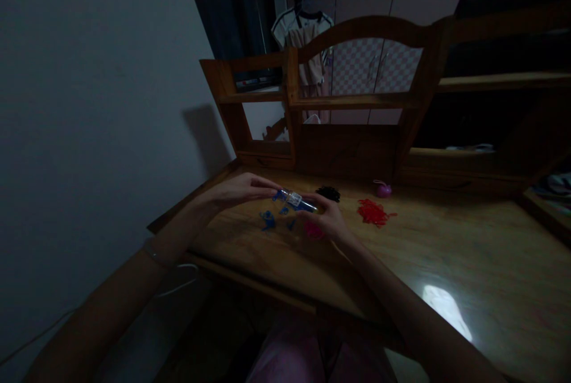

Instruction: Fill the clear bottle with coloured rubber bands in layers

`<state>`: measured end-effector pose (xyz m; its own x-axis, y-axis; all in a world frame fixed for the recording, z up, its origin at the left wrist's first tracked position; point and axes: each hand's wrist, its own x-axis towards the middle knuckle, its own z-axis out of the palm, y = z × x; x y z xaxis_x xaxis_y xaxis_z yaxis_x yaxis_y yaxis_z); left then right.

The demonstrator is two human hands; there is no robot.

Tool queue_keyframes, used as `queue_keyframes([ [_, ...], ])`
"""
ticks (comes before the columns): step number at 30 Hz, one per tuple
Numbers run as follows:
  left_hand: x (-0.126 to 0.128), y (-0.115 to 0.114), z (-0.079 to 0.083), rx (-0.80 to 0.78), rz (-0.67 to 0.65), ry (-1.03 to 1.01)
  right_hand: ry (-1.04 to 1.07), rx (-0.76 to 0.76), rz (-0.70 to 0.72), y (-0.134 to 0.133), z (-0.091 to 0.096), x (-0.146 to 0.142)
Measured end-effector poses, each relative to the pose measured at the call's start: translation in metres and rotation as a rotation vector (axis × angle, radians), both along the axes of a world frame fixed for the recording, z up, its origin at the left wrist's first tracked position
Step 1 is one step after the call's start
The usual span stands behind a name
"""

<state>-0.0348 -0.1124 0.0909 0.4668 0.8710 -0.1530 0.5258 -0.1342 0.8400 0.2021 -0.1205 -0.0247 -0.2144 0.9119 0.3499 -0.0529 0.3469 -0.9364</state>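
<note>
Both my hands meet above the near left part of a wooden desk (446, 252), in dim light. My left hand (241, 188) pinches the left end of a small clear and blue loom piece (294, 198). My right hand (328, 216) is closed on its right end. Small blue bits (269, 219) lie on the desk just below the hands, and a pink bit (313, 229) shows under my right hand. A pile of red bands (372, 212) lies to the right, and a pile of black bands (329, 193) sits just behind the hands.
A small pink round object (383, 189) rests near the desk's back. A wooden hutch with shelves (357, 100) rises behind the desk. Clothes on a hanger (303, 32) hang behind it. A white wall (89, 103) is at the left. A bright light patch (446, 308) reflects on the desk.
</note>
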Motion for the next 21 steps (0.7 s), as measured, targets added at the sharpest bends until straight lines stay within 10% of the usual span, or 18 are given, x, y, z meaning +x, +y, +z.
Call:
queue_keyframes([
  [21, 0.007, 0.002, -0.008, 0.337, 0.136, 0.033, 0.13, -0.085, 0.138, -0.006, 0.003, -0.002],
])
